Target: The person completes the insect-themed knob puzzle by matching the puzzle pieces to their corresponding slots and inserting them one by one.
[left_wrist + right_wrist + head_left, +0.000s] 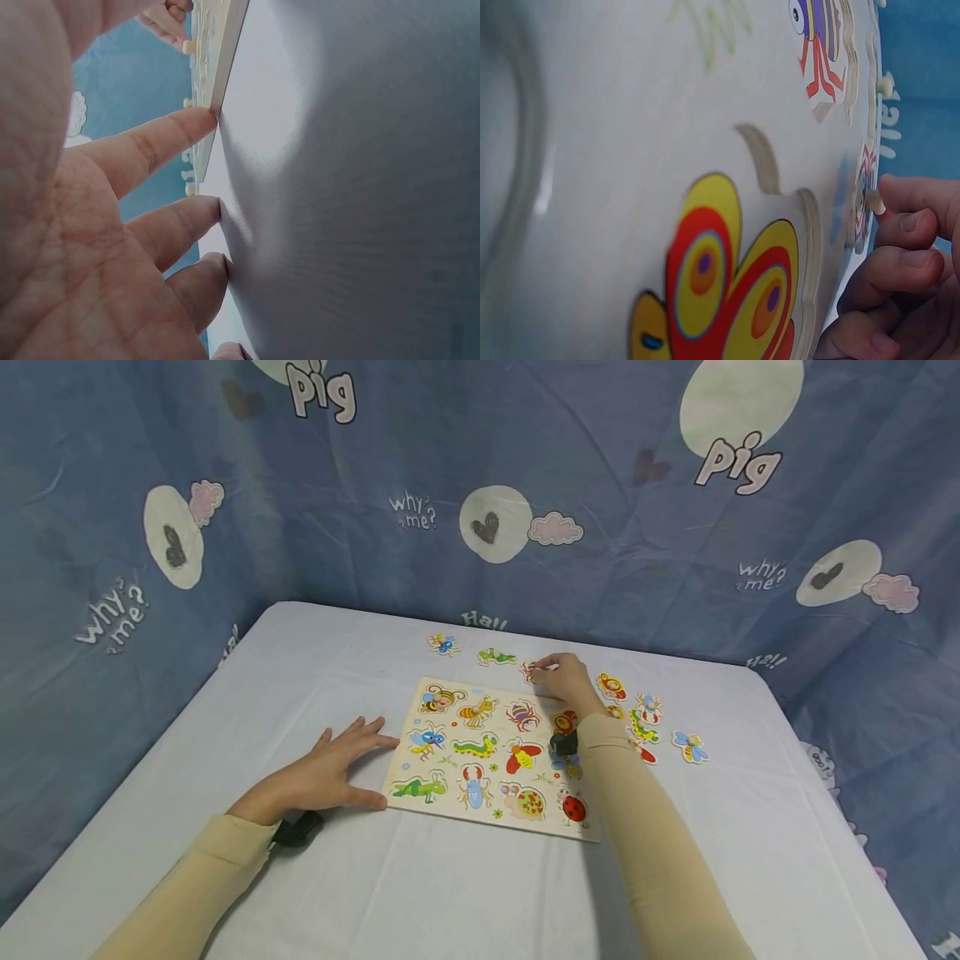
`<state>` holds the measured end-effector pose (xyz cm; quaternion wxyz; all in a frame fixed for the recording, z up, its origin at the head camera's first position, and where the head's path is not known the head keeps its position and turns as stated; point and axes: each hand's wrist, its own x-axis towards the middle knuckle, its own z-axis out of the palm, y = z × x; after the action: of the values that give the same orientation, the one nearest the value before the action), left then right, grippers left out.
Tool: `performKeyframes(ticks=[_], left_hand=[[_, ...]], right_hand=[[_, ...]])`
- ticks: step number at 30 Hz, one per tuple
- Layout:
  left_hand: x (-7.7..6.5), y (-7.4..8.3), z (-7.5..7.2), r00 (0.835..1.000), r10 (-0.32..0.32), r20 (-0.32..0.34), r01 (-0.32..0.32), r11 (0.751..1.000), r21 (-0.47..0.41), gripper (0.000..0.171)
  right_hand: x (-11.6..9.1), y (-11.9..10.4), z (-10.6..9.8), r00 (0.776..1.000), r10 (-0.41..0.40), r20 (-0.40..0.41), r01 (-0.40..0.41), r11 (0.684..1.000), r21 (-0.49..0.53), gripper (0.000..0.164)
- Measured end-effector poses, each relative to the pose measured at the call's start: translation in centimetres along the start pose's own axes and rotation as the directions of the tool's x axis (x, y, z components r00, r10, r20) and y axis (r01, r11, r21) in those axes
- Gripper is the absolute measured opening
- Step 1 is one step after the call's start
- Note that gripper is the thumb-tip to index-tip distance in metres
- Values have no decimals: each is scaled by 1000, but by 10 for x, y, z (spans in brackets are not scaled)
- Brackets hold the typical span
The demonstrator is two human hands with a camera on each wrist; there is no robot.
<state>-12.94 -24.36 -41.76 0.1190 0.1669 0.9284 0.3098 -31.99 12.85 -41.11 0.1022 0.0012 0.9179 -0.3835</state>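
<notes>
A wooden insect puzzle board (450, 811) lies on the table, its pictures showing several bugs. My left hand (322, 772) is spread at the board's left side, thumb and index fingertip right at its edge. In the left wrist view, an index finger (157, 142) meets that edge while the other fingertips rest on the cloth. Just beyond the board's back edge, my right hand (567, 682) pinches the small knob of a red-legged spider puzzle piece (528, 672). The right wrist view shows the thumb and index finger on the knob (875, 202); the other fingers are curled.
Behind the board lie a blue insect piece (443, 644) and a green grasshopper piece (497, 657). To the right are a ladybug-like piece (611, 687), a caterpillar piece (642, 727), a blue-winged piece (690, 747) and several others. A patterned blue curtain (600, 585) hangs behind the table.
</notes>
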Motion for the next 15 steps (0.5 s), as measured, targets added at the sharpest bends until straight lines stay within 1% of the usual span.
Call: performKeyframes(ticks=[5,15], left_hand=[[0,-2,0,1000,5,-3,-5,1000,4,88],[0,-3,0,1000,-5,-4,5,1000,4,87]], right_hand=[[2,0,0,1000,-11,-8,10,1000,-10,29],[-1,0,1,1000,3,-3,-3,1000,-9,29]])
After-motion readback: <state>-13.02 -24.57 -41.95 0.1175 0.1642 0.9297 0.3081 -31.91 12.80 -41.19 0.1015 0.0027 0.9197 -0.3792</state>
